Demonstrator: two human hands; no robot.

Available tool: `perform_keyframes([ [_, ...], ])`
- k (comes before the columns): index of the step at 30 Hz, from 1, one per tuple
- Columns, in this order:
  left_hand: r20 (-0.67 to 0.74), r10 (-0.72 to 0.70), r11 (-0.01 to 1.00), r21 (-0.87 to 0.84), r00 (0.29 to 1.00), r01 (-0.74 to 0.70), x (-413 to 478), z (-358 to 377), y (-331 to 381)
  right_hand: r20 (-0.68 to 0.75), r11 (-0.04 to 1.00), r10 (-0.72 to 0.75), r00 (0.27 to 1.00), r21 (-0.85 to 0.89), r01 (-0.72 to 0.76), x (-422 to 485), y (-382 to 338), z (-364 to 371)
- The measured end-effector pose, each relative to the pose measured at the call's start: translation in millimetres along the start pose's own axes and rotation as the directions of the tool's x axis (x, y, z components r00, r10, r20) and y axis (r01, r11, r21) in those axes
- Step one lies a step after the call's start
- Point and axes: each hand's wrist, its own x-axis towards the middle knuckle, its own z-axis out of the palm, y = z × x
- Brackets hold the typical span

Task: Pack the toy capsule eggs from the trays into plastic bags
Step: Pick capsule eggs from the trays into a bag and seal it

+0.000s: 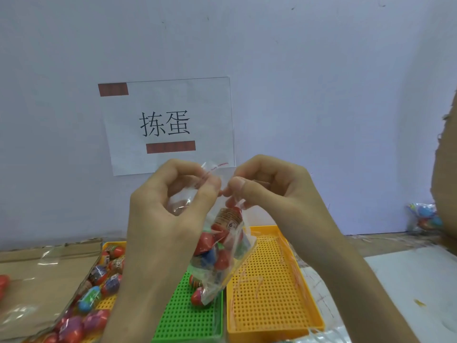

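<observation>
Pinching bag (223, 253) mouth | both hands (left (170, 206), right (272, 194)) | eggs (212, 241) inside

The tabletop (366, 240) shows as a brownish strip along the wall. Three perforated trays lie side by side on it. A yellow tray (267, 293) is on the right, a green tray (188, 320) sits against it in the middle, and a second yellow tray (108, 302) on the left is heaped with capsule eggs (112, 284). Two more eggs (197, 297) lie in the green tray. Flat cardboard (37, 271) covers the left side, carrying clear plastic bags (49, 257) and a red egg (3, 280). A white sheet (410, 280) lies at the right. A filled bag (422, 219) sits far back by the wall.
</observation>
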Motion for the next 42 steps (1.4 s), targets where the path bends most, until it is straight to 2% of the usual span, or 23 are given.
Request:
perform_keyframes([
  [7,0.038,0.019,0.995,-0.094,0.999,-0.015,-0.4,-0.4,4.9,-0.007,0.998,-0.027,1.000,0.053,0.027,0.5,-1.7,0.4],
  [12,0.044,0.034,0.997,-0.075,0.998,-0.031,-0.9,-1.9,3.3,0.031,0.997,-0.042,0.999,0.070,0.039,-0.8,-1.9,2.8],
  [17,0.049,0.050,0.996,-0.077,0.998,-0.047,0.9,-2.8,1.4,0.003,0.998,-0.020,1.000,0.056,0.020,-0.3,-0.4,5.7],
  [22,0.024,0.043,0.997,-0.067,0.999,-0.041,1.1,-2.4,-0.4,-0.056,0.998,-0.062,0.997,0.022,0.064,-0.5,-1.0,10.4],
  [24,-0.029,0.076,0.997,0.020,0.997,-0.076,0.1,-0.6,-2.7,-0.081,0.997,-0.067,0.994,-0.029,0.064,-0.9,-0.6,12.4],
  [27,-0.095,0.280,0.933,0.262,0.955,-0.248,0.0,-2.3,-0.9,-0.093,0.992,-0.071,0.993,-0.110,0.060,-1.9,0.9,14.6],
  [30,-0.013,0.425,0.834,0.395,0.905,-0.386,2.0,-9.0,2.0,-0.082,0.987,-0.077,0.994,-0.151,0.063,-2.4,0.4,15.6],
  [34,0.068,0.390,0.831,0.404,0.918,-0.383,5.9,-16.7,1.2,-0.075,0.976,-0.098,0.992,-0.204,0.081,-3.8,0.7,15.9],
  [42,0.122,0.322,0.861,0.375,0.939,-0.344,9.5,-24.4,-2.5,-0.040,0.945,-0.152,0.988,-0.299,0.133,-5.1,2.2,17.5],
])
